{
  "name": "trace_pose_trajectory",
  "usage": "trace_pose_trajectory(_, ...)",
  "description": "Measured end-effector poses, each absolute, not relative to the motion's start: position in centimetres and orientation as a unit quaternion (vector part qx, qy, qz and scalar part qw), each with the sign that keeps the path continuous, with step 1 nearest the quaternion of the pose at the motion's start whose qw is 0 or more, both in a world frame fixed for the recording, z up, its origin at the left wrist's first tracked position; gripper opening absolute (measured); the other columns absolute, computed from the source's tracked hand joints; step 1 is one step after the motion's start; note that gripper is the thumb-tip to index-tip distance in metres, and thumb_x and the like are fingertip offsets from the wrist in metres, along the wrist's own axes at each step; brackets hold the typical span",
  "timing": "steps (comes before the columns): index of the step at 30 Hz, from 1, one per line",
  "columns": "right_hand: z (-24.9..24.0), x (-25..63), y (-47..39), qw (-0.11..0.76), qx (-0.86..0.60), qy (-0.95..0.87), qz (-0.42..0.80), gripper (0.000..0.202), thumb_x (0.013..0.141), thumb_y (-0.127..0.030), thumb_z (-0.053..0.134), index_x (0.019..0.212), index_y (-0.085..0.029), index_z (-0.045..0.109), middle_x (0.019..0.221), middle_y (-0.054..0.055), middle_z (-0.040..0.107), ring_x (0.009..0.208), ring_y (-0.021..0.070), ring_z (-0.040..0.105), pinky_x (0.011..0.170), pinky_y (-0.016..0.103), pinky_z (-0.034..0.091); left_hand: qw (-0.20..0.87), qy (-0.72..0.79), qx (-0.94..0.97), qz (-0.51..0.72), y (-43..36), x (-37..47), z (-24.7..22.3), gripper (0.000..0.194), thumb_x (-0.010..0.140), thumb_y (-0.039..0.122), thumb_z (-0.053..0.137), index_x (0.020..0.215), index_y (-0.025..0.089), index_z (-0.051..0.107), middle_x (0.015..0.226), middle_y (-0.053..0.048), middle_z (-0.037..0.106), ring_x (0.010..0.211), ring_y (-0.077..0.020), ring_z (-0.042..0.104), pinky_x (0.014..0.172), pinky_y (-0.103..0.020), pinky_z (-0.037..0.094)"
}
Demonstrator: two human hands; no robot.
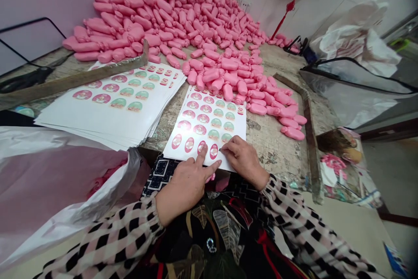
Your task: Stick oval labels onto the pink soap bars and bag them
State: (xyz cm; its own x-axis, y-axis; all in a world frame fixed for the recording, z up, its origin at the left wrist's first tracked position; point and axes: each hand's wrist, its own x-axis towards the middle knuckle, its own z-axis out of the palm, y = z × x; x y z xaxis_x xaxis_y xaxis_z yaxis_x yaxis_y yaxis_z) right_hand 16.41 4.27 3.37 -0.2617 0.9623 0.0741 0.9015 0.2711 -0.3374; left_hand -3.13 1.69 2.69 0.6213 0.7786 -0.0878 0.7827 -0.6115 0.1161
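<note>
A sheet of stickers (173, 153) lies at the table's near edge, printed with pink and green labels. My left hand (186, 179) rests over its lower edge, index finger and thumb stretched onto the paper beside the bottom row. Under that thumb a bit of a pink bottle (211, 177) shows; the hand's curled fingers seem to hold it, and most of it is hidden. At the right end of the bottom row, the fingertips of my right hand (245, 159) are pinched at the edge of a pink oval sticker (214, 152).
A large heap of pink bottles (196, 18) covers the back, spilling onto the sheet's far end. At left lie a stack of sticker sheets (85, 118), a wooden strip (81, 79) and black scissors (29, 79). Plastic bags (65, 174) flank the table; another wooden strip (311, 148) edges its right.
</note>
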Motion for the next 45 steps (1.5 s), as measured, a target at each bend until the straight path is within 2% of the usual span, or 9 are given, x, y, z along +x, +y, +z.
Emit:
trace_pose_trajectory(7,1.7,15.2,2.8,0.227,-0.647,-0.715,0.137,0.021,0.090,-0.030,0.043,0.088,-0.022,0.062,0.088,0.004,0.056,0.081,0.0158,0.054,0.071,0.026,0.042,0.077,0.454,0.887,-0.017,1.5,-2.6,2.5,0.055,0.085,0.025,0.046,0.137,0.036,0.032,0.147,-0.017,0.024,0.084,-0.0228,0.060,0.072,-0.037,0.044)
trace_pose_trajectory(10,1.4,14.5,2.9,0.243,-0.668,-0.692,0.126,0.020,0.089,-0.030,0.043,0.088,-0.022,0.061,0.088,0.004,0.056,0.083,0.0165,0.054,0.073,0.027,0.042,0.075,0.452,0.889,-0.017,1.6,-2.5,2.2,0.055,0.085,0.026,0.046,0.137,0.036,0.032,0.147,-0.018,0.023,0.085,-0.0238,0.061,0.072,-0.037,0.044)
trace_pose_trajectory(14,1.5,14.1,3.7,0.236,-0.672,-0.690,0.125,0.019,0.089,-0.030,0.043,0.087,-0.022,0.061,0.088,0.004,0.057,0.084,0.0171,0.054,0.074,0.028,0.041,0.069,0.451,0.890,-0.019,1.6,-2.5,2.1,0.057,0.085,0.025,0.046,0.138,0.035,0.030,0.147,-0.020,0.021,0.085,-0.0250,0.061,0.072,-0.038,0.044)
trace_pose_trajectory(22,2.2,14.3,4.6,0.196,-0.686,-0.689,0.123,0.025,0.090,-0.037,0.040,0.083,-0.022,0.059,0.084,0.003,0.059,0.079,0.0160,0.054,0.068,0.027,0.037,0.101,0.463,0.880,-0.036,1.7,-2.4,3.3,0.058,0.085,0.024,0.045,0.139,0.038,0.027,0.148,-0.018,0.021,0.086,-0.0244,0.062,0.071,-0.037,0.045)
trace_pose_trajectory(26,2.4,14.0,4.9,0.167,-0.717,-0.664,0.129,0.024,0.083,-0.045,0.051,0.079,-0.023,0.059,0.081,0.000,0.060,0.073,0.0152,0.053,0.059,0.027,0.032,0.103,0.467,0.877,-0.044,1.9,-2.1,3.3,0.066,0.084,0.024,0.047,0.141,0.039,0.018,0.148,-0.021,0.019,0.083,-0.0262,0.063,0.067,-0.037,0.046)
trace_pose_trajectory(30,2.3,13.8,5.1,0.173,-0.728,-0.648,0.142,0.021,0.079,-0.044,0.057,0.076,-0.024,0.061,0.078,-0.002,0.060,0.070,0.0141,0.053,0.057,0.026,0.030,0.091,0.463,0.880,-0.054,1.9,-2.1,3.2,0.062,0.084,0.025,0.046,0.140,0.040,0.022,0.147,-0.024,0.019,0.078,-0.0269,0.063,0.064,-0.037,0.046)
trace_pose_trajectory(37,2.6,13.6,3.7,0.307,-0.661,-0.675,0.118,0.022,0.083,-0.040,0.054,0.076,-0.022,0.064,0.076,0.001,0.058,0.076,0.0149,0.054,0.067,0.026,0.037,0.075,0.456,0.887,-0.014,1.7,-2.4,2.5,0.065,0.084,0.024,0.045,0.142,0.036,0.018,0.146,-0.026,0.019,0.077,-0.0261,0.063,0.066,-0.038,0.045)
trace_pose_trajectory(42,2.2,14.3,3.6,0.421,-0.661,-0.603,0.152,0.026,0.080,-0.044,0.057,0.077,-0.019,0.063,0.076,0.001,0.058,0.073,0.0146,0.054,0.069,0.027,0.041,0.110,0.450,0.886,0.006,1.7,-2.7,2.3,0.057,0.084,0.023,0.046,0.136,0.038,0.032,0.147,-0.023,0.017,0.084,-0.0304,0.062,0.069,-0.042,0.046)
trace_pose_trajectory(45,1.8,15.4,4.0,0.445,-0.672,-0.552,0.212,0.029,0.075,-0.047,0.062,0.074,-0.018,0.062,0.073,0.001,0.059,0.069,0.0144,0.053,0.066,0.027,0.040,0.174,0.438,0.881,0.051,1.7,-3.6,2.9,0.050,0.087,0.024,0.042,0.135,0.036,0.036,0.146,-0.020,0.023,0.090,-0.0309,0.061,0.074,-0.046,0.045)
